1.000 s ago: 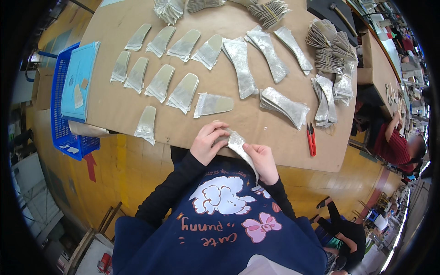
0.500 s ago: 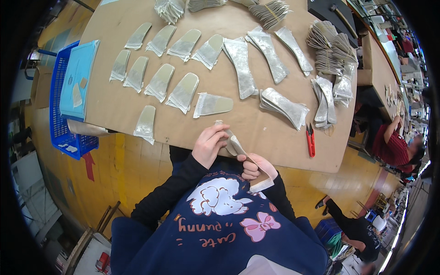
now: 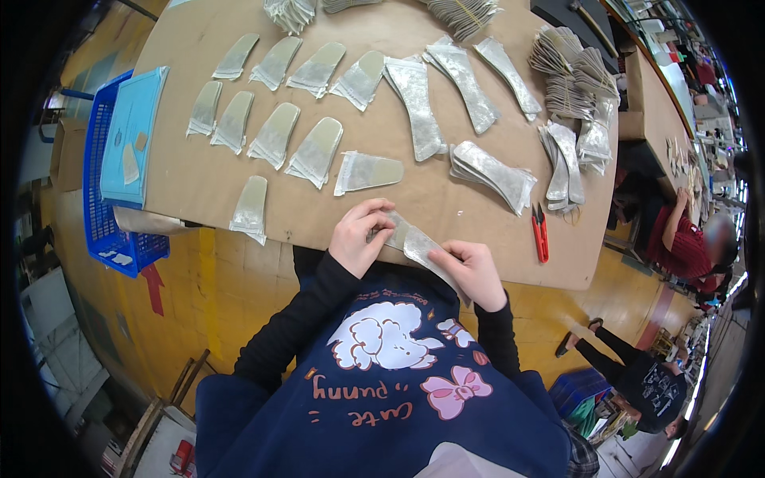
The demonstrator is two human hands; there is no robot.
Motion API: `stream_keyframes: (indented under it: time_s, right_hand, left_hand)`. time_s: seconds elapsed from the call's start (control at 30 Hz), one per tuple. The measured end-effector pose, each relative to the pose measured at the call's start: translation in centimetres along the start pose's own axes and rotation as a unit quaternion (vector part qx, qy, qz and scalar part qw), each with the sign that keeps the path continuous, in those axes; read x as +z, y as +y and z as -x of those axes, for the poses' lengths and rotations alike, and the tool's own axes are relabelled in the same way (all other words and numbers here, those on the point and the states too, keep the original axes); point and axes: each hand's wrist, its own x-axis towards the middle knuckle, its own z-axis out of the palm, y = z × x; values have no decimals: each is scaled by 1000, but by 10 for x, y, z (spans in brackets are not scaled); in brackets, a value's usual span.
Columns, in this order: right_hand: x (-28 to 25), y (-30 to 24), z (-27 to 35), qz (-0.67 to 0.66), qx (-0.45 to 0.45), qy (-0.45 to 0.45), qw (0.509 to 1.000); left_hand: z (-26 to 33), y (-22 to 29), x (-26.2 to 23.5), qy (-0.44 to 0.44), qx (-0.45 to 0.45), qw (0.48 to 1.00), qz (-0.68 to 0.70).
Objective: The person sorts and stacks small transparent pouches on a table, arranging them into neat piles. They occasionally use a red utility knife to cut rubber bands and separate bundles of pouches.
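Note:
Both hands hold one grey curved shoe-insole-like piece [image 3: 415, 244] at the near edge of the brown table [image 3: 470, 231]. My left hand [image 3: 360, 236] pinches its upper end. My right hand [image 3: 472, 271] grips its lower end over the table edge. Just ahead of my left hand lies a single similar piece with a white fringe [image 3: 366, 171]. Several more lie in rows [image 3: 275, 135] on the left half of the table.
Red snips [image 3: 540, 233] lie right of my hands. Stacks of grey pieces [image 3: 494, 171] and bundles [image 3: 574, 76] fill the right side. A blue crate [image 3: 100, 215] with a light-blue board [image 3: 131, 135] hangs off the left edge. A person in red [image 3: 681, 247] sits at right.
My right hand, which had dropped off the table edge with the piece half a second ago, has come back up; both hands now hold the piece flatter at the edge.

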Motion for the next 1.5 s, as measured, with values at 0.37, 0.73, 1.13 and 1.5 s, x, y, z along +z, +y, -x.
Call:
stream_keyframes:
  time_s: [0.37, 0.73, 1.13, 1.5]
  right_hand:
    - [19, 20, -16, 55, -68, 54, 995]
    - [17, 20, -18, 27, -49, 43, 998]
    - [24, 12, -20, 182, -96, 102, 973]
    - [27, 4, -18, 262, -26, 95, 960]
  left_hand:
    - [-5, 5, 4, 16, -27, 999, -18]
    - [-12, 10, 5, 10, -56, 998, 3]
    - [-13, 11, 1, -7, -53, 998, 15]
    - [-6, 9, 14, 35, -5, 998, -44]
